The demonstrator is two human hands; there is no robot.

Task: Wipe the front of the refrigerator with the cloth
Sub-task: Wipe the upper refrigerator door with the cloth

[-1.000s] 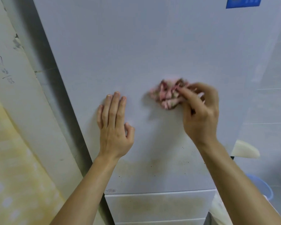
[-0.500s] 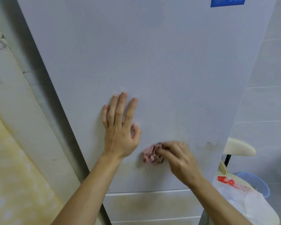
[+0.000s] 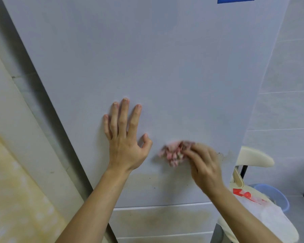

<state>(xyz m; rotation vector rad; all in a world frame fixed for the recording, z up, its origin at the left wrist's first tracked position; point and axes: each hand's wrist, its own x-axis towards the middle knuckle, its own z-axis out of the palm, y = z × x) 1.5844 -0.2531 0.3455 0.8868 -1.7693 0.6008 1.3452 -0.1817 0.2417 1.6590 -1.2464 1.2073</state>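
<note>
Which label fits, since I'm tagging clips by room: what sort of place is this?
Likely a home kitchen or utility corner: a tall white refrigerator with drawer fronts below, a tiled wall beside it, and a blue bucket low at the right.

At the right we see a pale tiled wall (image 3: pixel 288 85). Before it stands a cream chair (image 3: pixel 254 157), and a white plastic bag (image 3: pixel 267 220) with red print lies on what seems to be its seat. A blue bucket (image 3: pixel 279 197) sits just beside the bag. At the left, a yellow patterned sheet (image 3: pixel 16 199) lies below a scuffed grey wall (image 3: pixel 11 102).
</note>
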